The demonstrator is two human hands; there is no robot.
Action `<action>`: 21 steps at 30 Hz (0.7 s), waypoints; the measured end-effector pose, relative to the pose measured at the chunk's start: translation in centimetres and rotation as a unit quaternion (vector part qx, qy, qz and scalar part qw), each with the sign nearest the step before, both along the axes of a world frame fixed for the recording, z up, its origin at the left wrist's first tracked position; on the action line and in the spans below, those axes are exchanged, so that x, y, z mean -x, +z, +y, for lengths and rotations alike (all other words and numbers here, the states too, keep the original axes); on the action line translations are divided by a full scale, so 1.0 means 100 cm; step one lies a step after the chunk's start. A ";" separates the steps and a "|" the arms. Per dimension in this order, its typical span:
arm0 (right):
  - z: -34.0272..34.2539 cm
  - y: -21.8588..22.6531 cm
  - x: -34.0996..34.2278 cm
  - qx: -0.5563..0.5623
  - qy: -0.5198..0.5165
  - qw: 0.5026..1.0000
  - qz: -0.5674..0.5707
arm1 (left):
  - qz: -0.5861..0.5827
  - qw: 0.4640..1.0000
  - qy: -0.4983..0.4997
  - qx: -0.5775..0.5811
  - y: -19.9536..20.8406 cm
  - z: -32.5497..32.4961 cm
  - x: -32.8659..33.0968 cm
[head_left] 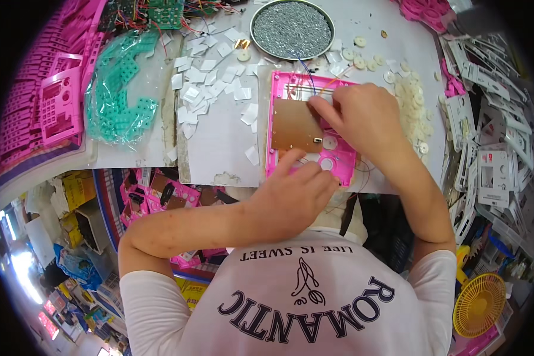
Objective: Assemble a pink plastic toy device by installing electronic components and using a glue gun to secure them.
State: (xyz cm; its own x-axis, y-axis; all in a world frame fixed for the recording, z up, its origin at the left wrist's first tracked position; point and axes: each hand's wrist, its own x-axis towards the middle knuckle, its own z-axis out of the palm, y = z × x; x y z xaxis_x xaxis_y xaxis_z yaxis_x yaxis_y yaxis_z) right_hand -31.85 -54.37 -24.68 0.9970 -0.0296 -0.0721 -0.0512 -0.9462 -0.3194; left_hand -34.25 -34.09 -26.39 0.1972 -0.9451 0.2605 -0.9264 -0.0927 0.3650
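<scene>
A pink plastic housing [273,127] lies on the white tabletop in front of me, with a brown circuit board [296,123] inside it. Over the housing's upper right part is my right hand [365,115], its fingers bent and its thumb tip by the board's upper right corner, where thin wires [312,77] rise. Whatever is between those fingers is hidden. At the housing's near edge my left hand [293,193] has curled fingers, the index reaching the board's lower edge. A small white disc [330,142] sits inside the housing to the right of the board.
A round tin of small metal parts [292,29] stands behind the housing. White square pieces [210,77] are scattered left, cream discs [410,101] right. A bag of green keypads [121,89] and stacked pink panels [61,98] lie far left; white panels [493,172] pile up right.
</scene>
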 end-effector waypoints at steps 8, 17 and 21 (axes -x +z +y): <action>0.011 -0.021 -0.024 0.001 -0.062 0.998 -0.028 | 0.061 0.956 0.245 0.148 -0.027 -0.018 -0.105; 0.015 -0.038 0.010 -0.137 0.074 0.954 -0.257 | 0.101 0.932 0.322 0.135 -0.038 -0.037 -0.115; 0.009 -0.020 0.005 -0.135 0.222 0.951 -0.167 | 0.109 0.938 0.305 0.124 -0.035 -0.034 -0.121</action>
State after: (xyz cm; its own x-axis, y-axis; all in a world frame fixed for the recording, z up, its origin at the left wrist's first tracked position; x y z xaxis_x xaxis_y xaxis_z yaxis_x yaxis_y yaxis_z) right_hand -32.32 -53.43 -26.71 0.8756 0.3747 0.3050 0.4812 -0.7318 -0.4825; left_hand -22.12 -37.51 -29.92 0.7552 -0.5553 0.3484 -0.6299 -0.4675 0.6202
